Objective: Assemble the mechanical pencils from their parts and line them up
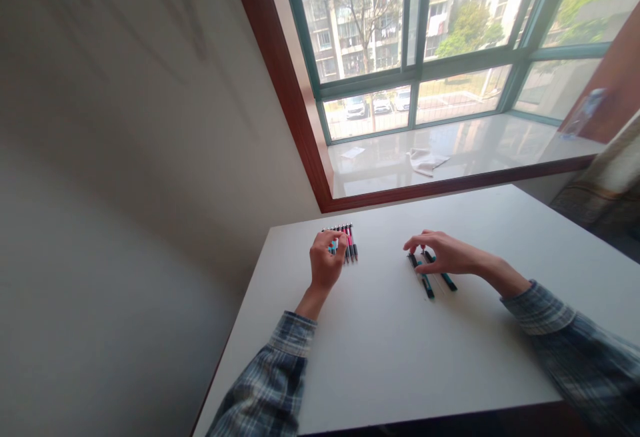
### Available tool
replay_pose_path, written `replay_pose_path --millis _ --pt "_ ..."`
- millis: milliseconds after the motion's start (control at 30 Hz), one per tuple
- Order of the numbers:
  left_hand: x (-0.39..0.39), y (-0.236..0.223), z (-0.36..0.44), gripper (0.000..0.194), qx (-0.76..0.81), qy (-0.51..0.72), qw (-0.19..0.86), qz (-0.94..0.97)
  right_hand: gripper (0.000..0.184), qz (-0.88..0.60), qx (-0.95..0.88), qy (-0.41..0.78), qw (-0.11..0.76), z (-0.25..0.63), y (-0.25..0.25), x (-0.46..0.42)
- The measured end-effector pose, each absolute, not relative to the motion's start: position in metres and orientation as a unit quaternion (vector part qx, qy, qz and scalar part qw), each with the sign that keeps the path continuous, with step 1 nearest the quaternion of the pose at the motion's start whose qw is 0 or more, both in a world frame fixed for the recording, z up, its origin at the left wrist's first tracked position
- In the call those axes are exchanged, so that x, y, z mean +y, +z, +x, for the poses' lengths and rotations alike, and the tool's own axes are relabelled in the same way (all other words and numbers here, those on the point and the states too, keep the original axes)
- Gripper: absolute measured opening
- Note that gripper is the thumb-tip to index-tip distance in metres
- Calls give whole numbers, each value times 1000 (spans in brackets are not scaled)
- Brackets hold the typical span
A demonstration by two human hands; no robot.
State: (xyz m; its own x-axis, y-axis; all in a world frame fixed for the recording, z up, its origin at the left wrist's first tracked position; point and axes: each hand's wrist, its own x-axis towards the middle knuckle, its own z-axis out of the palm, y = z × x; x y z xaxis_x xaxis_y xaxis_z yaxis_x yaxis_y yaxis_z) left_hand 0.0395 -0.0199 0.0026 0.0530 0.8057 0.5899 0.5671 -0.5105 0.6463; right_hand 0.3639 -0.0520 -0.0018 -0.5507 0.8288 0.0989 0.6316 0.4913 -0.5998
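My left hand [327, 257] is at the left part of the white table [370, 344], its fingers curled in toward the thumb. It partly covers a row of several pens [351, 244] lying side by side, black, pink and light blue. Whether the fingers hold one of them is hidden. Over to the right, my right hand [445, 252] arches palm down with thumb and fingers apart. Beneath it lie slim black-and-teal pen-like items [429, 287], set roughly parallel. The hand covers their upper ends, and I see nothing gripped.
A window sill [380, 170] with a reddish-brown frame runs behind the table, holding a crumpled white cloth [425, 161], a paper piece [353, 152] and a clear bottle [584, 114]. A wall [150, 224] stands at the left. A curtain [607, 177] hangs at the right.
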Motion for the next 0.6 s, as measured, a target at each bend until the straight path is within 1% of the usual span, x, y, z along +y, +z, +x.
replay_pose_path --millis 367,600 --pt "-19 2 39 20 478 493 122 717 44 -438 -847 239 182 364 -2 -51" --pt "-20 2 39 19 464 490 115 729 42 -454 -839 209 214 367 -1 -49"
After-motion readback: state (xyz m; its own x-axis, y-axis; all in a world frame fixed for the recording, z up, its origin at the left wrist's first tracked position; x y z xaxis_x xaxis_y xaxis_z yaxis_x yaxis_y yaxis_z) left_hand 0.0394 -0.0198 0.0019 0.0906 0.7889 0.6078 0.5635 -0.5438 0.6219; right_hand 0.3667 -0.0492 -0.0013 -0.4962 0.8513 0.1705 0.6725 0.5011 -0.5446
